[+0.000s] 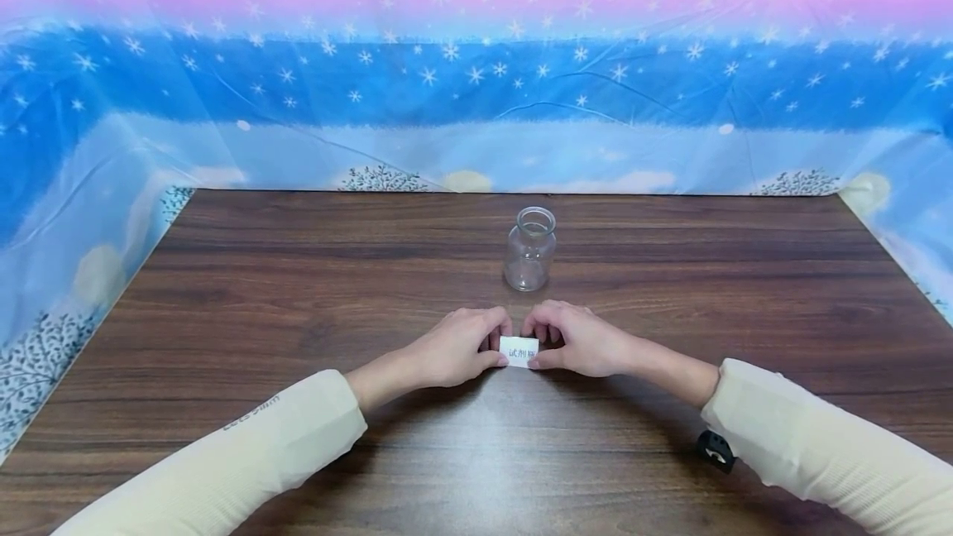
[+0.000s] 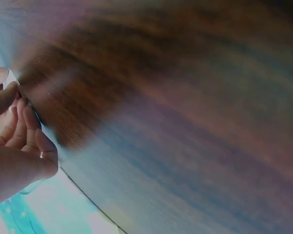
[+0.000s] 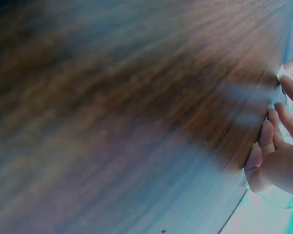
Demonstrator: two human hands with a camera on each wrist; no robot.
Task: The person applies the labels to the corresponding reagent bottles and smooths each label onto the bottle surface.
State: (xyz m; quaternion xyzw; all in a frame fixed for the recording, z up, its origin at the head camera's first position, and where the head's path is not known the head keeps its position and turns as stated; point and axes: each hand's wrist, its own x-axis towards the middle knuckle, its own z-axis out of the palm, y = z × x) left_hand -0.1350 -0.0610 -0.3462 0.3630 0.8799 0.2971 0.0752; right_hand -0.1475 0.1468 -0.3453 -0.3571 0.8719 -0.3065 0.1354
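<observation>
Head view: left hand [image 1: 457, 346] curled, thumb and fingers nearly together, pinching the left edge of a small white label [image 1: 519, 351]; right hand [image 1: 584, 342] likewise curled, pinching its right edge. Label sits between the two hands, dark printed characters on it, last one partly hidden at the right thumb. Clear glass jar [image 1: 529, 255] upright on the wooden table [image 1: 260, 288], just beyond both hands, not touched. Pale sleeves [image 1: 246, 453] behind the hands, a black object [image 1: 716, 451] by the right cuff. Snowflake-patterned cloth [image 1: 476, 81] beyond the jar. Left wrist view: curled fingers at left edge, label too unclear to make out, tabletop blurred. Right wrist view: fingers of both hands close together at right edge, grip detail hard to tell.
</observation>
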